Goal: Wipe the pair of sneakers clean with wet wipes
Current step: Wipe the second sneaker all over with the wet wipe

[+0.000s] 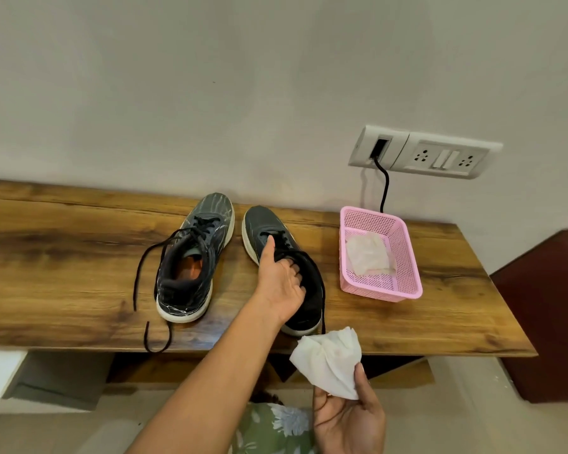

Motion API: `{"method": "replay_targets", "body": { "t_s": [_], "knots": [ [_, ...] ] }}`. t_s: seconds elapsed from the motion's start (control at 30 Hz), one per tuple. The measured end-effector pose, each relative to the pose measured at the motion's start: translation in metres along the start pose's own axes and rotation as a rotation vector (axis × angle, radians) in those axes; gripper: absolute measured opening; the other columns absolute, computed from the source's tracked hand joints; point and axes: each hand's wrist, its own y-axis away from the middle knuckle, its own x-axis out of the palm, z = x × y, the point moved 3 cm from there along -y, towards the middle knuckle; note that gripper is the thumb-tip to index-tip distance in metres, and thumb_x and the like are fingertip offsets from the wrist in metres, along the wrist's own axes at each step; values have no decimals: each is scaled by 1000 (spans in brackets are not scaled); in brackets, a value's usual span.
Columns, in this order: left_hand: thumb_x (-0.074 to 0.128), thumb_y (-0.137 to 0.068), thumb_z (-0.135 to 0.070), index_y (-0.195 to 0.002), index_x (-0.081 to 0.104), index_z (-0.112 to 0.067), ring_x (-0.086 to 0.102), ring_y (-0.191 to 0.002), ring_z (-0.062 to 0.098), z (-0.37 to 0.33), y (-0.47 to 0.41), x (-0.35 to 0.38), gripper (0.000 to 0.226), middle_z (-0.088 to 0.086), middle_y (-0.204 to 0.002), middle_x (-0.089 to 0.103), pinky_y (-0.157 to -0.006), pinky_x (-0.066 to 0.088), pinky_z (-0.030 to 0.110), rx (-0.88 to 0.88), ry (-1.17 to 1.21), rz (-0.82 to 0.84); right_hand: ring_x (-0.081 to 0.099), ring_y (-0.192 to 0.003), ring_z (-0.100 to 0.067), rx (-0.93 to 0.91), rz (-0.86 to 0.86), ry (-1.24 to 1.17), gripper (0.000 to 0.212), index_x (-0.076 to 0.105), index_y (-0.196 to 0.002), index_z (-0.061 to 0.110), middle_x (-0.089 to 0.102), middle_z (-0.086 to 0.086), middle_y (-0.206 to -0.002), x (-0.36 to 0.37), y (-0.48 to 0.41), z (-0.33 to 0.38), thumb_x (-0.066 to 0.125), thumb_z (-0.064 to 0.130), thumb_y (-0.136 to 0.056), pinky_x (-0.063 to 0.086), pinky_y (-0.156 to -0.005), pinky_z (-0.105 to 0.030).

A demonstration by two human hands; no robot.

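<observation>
Gripping the plain dark sneaker by its collar, your left hand has its fingers curled down into the opening, with the thumb laid along the tongue and laces. That shoe stands on the counter, toe pointing to twelve o'clock. Its mate, the streaked grey sneaker, sits just beside it at nine o'clock with its laces trailing loose toward the front edge.

Your right hand is at five o'clock from the held shoe, off the counter's front edge. Its thumb and fingers pinch a crumpled wet wipe that looks fresh and unsoiled.

At three o'clock from the shoes stands a pink basket with a used wipe lying in it.

You seem to be at the start of cleaning this second shoe: it is steadied, and the wipe has not touched it yet. Next, bring the wipe up to the heel or the white sole edge, and keep your left grip firm so the shoe does not skid. Mind the lace hanging by the heel, which could snag the wipe.
</observation>
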Motion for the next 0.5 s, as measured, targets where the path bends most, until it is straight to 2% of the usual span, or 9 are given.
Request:
{"method": "replay_targets", "body": {
  "t_s": [0.13, 0.27, 0.3, 0.4, 0.47, 0.5],
  "knots": [
    [26, -86, -73, -150, 19, -3, 21, -144, 27, -7, 3, -7, 95, 16, -155, 26, -117, 11, 46, -26, -114, 4, -7, -144, -26, 57, 22, 5, 45, -21, -133, 5, -18, -13, -143, 2, -3, -3, -20, 30, -96, -7, -114, -33],
    [25, -89, -72, -148, 21, 1, 25, -142, 27, -12, 8, -1, 94, 16, -154, 28, -116, 19, 41, -28, -191, 10, -6, -144, -25, 25, 69, -4, 44, -22, -133, 6, -18, -12, -144, 5, -5, -5, -20, 29, -96, -6, -114, -33],
    [27, -89, -71, -148, 20, 2, 25, -143, 28, -14, 8, 1, 93, 17, -154, 27, -116, 19, 39, -24, -198, 5, -6, -144, -25, -11, 49, 16, 44, -22, -133, 7, -18, -12, -144, 3, -4, -5, -20, 29, -96, -6, -114, -33],
    [32, -89, -69, -149, 12, 0, 18, -145, 28, -21, 12, 5, 93, 18, -157, 16, -118, 15, 39, 6, -223, -8, -9, -143, -23, 49, 63, -24, 44, -21, -133, 8, -19, -7, -143, 3, -11, -8, -18, 30, -96, -5, -114, -33],
    [36, -90, -65, -151, 8, -5, 14, -146, 26, -23, 25, 14, 91, 16, -158, 12, -119, 14, 38, 28, -288, 46, -9, -141, -24, 92, -1, -5, 46, -14, -136, 4, -16, -9, -144, 11, -15, -10, -11, 30, -98, 5, -115, -35],
    [39, -91, -62, -152, 9, -7, 16, -146, 25, -26, 36, 17, 87, 15, -158, 15, -119, 15, 37, 51, -326, 78, -1, -141, -26, 151, -114, 7, 48, -4, -140, 3, -10, -11, -146, 10, -17, -15, -3, 28, -99, 15, -114, -37]
  ]
}}
